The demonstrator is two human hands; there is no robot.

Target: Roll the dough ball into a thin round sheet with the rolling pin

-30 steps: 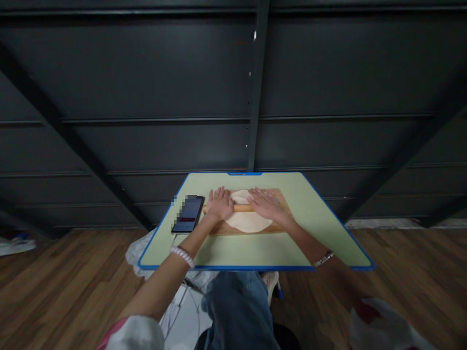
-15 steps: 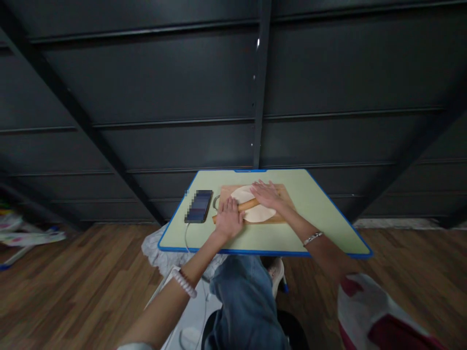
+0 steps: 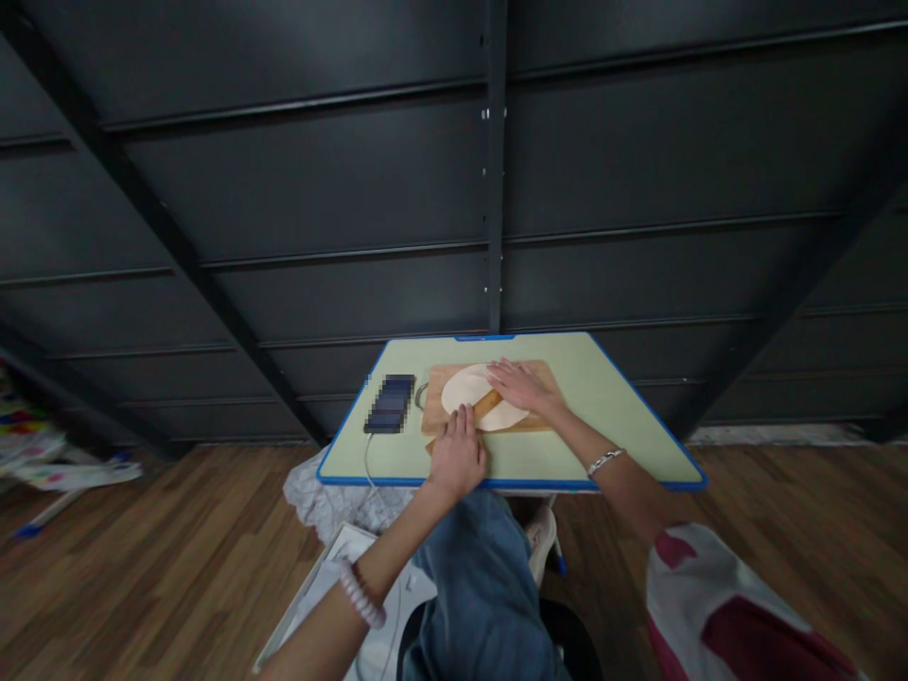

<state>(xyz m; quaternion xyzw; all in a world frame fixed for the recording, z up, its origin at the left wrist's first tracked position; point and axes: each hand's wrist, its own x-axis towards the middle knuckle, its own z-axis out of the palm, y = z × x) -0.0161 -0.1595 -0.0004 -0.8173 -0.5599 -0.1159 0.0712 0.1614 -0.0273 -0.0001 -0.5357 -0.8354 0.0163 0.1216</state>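
Note:
A wooden rolling pin (image 3: 487, 405) lies at a slant across a flat, pale, round sheet of dough (image 3: 464, 386). Under the dough is a wooden cutting board (image 3: 434, 383) with a metal ring handle at its left side. My left hand (image 3: 458, 459) rests over the pin's near left part, palm down, fingers stretched forward and close together. My right hand (image 3: 523, 386) lies flat over the pin's far right part, its fingers spread out above the dough. That end of the pin is hidden beneath it.
A pale green folding table (image 3: 596, 449) with a blue rim carries the board. A phone (image 3: 390, 405) with a white cable lies left of the board. Dark metal panels (image 3: 355, 170) rise behind the table. Below are my jeans-clad legs (image 3: 482, 577) and a white tray-like surface (image 3: 383, 605).
My left hand has moved nearer to me and slightly right, and the rolling pin now slants more steeply. My right hand has stayed about in place. The view has shifted slightly.

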